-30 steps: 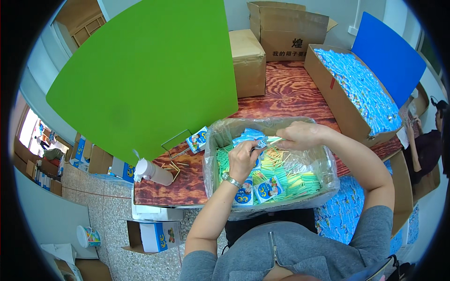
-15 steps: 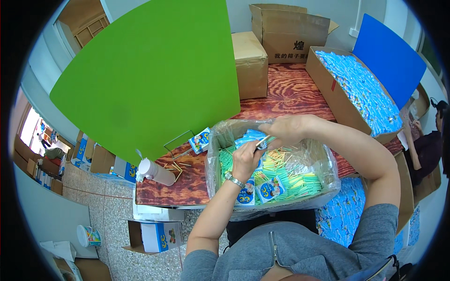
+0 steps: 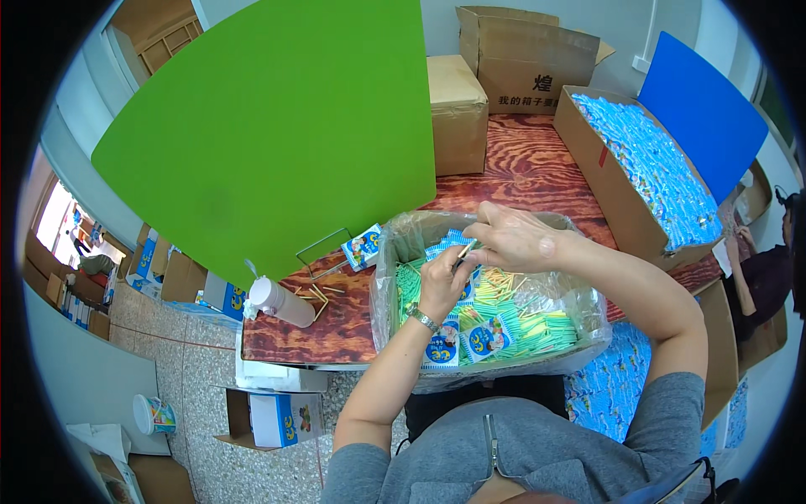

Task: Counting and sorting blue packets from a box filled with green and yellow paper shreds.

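Note:
A plastic-lined carton (image 3: 550, 363) in front of me holds many thin green, yellow and orange sticks (image 3: 537, 328). Blue-and-white packets (image 3: 489, 338) lie on top of them. Over its middle, my left hand (image 3: 441, 283) is closed, with a short pale stick-like piece (image 3: 466, 249) jutting up from its fingertips; whether it is one stick or several I cannot tell. My right hand (image 3: 514, 239) comes in from the right, its fingers curled and touching that piece. What lies inside the right fingers is hidden.
A green panel (image 3: 277, 126) stands at the left behind a pale bottle (image 3: 285, 304) and a wire stand (image 3: 323, 252). One packet (image 3: 363, 248) leans by the carton. At the right are a long box (image 3: 592, 151) of blue packets, a blue panel (image 3: 701, 118) and another person (image 3: 760, 277).
My right hand has turned, with its knuckles raised and its fingertips closing in on the pale piece. The left hand stays nearly in place. The whole view has shifted slightly.

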{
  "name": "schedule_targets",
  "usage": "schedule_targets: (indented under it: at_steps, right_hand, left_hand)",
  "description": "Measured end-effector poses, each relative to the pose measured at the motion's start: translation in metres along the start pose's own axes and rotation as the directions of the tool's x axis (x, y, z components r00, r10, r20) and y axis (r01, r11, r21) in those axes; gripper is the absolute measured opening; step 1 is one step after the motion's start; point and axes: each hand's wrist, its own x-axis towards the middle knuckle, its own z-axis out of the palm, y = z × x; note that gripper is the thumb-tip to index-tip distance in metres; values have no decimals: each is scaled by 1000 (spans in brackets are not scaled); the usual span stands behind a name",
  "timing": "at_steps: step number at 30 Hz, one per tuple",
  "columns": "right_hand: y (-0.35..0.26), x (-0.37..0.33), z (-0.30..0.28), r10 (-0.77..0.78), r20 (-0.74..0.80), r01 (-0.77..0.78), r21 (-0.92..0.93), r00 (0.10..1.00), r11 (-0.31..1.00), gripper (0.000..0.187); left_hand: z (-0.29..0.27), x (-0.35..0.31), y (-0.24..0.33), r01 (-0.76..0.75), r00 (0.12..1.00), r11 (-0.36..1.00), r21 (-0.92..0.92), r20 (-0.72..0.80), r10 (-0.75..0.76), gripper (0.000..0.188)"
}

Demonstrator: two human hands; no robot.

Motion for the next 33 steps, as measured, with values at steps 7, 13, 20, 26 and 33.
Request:
schedule_targets:
  at_steps: [7,13,20,26,33]
  right_hand:
    - [-2,-1,-19,-30,-184,31,3,982,1000,33]
    - [-1,-6,-29,-131,-222,87,-196,966,977,35]
    - [-11,1,-11,-325,-142,267,-318,935,909,64]
    - [6,-6,21,-2,-299,37,112,954,993,61]
    - [16,-15,89,162,-202,-52,463,966,885,23]
  left_hand:
    - [-3,0,2,96,995,995,-9,6,-96,18]
    - [-3,3,9,154,988,984,-91,24,-153,18]
    - [-5,-5,-7,210,977,964,-162,59,-203,15]
    - [-12,-1,-13,302,952,911,-281,143,-272,25]
    - [-20,9,-23,360,851,746,-560,-131,-509,41]
